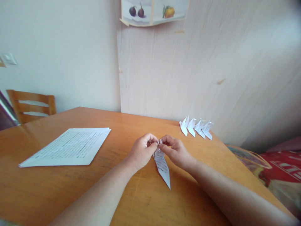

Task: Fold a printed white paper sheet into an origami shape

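A folded piece of printed white paper (pixel 162 166) lies on the wooden table (pixel 122 131), its long point aimed toward me. My left hand (pixel 141 151) and my right hand (pixel 175 150) meet at its far end, and the fingertips of both pinch the small upper flaps there. Both wrists rest on the tabletop. Near the table's far right edge, several finished folded paper pieces (pixel 196 127) stand in a row against the wall.
A stack of printed sheets (pixel 68 147) lies on the left half of the table. A wooden chair (pixel 30 105) stands behind the far left corner. A pale wood-grain panel (pixel 199 62) backs the table. Red patterned fabric (pixel 282 169) lies to the right, below the table edge.
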Demonstrator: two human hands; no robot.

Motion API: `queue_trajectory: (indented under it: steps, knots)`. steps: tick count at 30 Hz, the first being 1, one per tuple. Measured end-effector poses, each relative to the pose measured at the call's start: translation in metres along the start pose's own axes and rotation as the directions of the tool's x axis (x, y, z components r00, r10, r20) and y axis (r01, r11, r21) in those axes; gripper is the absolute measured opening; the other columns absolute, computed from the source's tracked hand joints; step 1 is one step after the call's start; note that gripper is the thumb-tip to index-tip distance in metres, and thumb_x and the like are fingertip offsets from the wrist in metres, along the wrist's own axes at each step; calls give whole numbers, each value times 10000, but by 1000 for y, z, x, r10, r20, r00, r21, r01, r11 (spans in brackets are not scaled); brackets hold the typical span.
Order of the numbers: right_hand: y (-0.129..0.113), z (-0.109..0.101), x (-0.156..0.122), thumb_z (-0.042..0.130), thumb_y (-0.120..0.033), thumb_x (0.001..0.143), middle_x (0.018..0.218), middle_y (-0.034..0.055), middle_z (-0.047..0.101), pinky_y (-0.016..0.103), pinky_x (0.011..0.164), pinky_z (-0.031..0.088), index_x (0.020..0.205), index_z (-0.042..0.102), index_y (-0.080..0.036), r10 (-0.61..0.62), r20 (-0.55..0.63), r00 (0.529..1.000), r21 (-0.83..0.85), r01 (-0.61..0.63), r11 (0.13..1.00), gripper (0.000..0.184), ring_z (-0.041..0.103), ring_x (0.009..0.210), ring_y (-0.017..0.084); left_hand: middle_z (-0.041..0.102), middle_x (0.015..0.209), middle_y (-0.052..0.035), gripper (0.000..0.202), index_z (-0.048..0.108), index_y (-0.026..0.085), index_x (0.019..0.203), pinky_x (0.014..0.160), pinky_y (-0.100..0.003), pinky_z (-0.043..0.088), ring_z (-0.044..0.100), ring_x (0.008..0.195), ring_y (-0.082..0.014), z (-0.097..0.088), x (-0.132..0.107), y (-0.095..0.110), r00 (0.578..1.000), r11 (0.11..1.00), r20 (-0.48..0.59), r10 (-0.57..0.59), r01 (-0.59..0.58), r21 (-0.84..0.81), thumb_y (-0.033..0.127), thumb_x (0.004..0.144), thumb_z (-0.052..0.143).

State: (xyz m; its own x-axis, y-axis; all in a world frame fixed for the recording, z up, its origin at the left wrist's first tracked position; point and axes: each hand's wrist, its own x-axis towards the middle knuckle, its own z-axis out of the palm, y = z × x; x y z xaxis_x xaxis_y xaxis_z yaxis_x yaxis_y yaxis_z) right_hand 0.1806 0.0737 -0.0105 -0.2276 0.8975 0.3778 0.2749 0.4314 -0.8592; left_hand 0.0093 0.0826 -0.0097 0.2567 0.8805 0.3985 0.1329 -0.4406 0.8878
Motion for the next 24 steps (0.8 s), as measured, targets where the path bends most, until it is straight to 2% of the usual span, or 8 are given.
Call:
queue_trajectory:
  steps: [3,5,8,10,13,19,24]
  knots:
    - [2,0,0,616,-302,870,743,5,624,279,640,455,834,622,-185,3,5,1000,-3,-3,1000,122,567,687,148,648,841,3,90,626,190,922,679,-249,474,600,743,-133,-1,1,-4,999,997,-11,51,-51,56,153,853,581]
    - [4,1,0,610,-300,871,738,2,621,275,634,447,835,625,-187,-5,-3,1000,-14,5,1000,120,561,686,147,654,903,-3,170,646,212,992,701,-258,475,600,764,-135,-2,1,-6,993,980,-13,120,-116,164,130,859,581]
    - [5,1,1,609,-296,862,719,-6,601,271,628,436,815,620,-190,-18,-17,1000,-43,17,999,116,547,679,145,639,974,-11,250,671,254,1039,758,-275,473,605,865,-153,-5,0,-6,970,910,18,242,-234,344,96,869,578]
    - [4,1,1,611,-296,854,704,-12,584,268,623,431,786,604,-192,-24,-21,999,-51,23,998,125,535,668,142,629,1000,-17,267,672,263,1037,799,-286,478,608,946,-170,-6,-1,-4,955,869,40,293,-284,406,79,872,573]
    - [2,1,1,604,-300,856,707,-12,580,266,621,429,784,596,-193,-23,-14,1000,-44,22,999,129,526,662,140,621,1016,-25,251,661,259,1034,816,-297,492,609,984,-184,-8,-2,-2,946,836,47,321,-306,455,81,881,573]
    - [0,2,1,611,-333,859,720,-7,592,267,635,436,791,601,-199,-10,-17,1000,-39,9,999,151,541,679,147,623,981,-32,176,653,244,980,809,-314,496,612,937,-193,-8,-4,1,938,779,46,344,-312,544,105,899,582]
    - [0,2,1,611,-313,858,714,-6,592,262,625,436,783,603,-194,-18,-19,1000,-29,18,999,140,540,671,142,620,972,-34,157,619,232,971,814,-320,490,607,928,-193,-7,-4,0,932,766,48,360,-325,554,99,904,571]
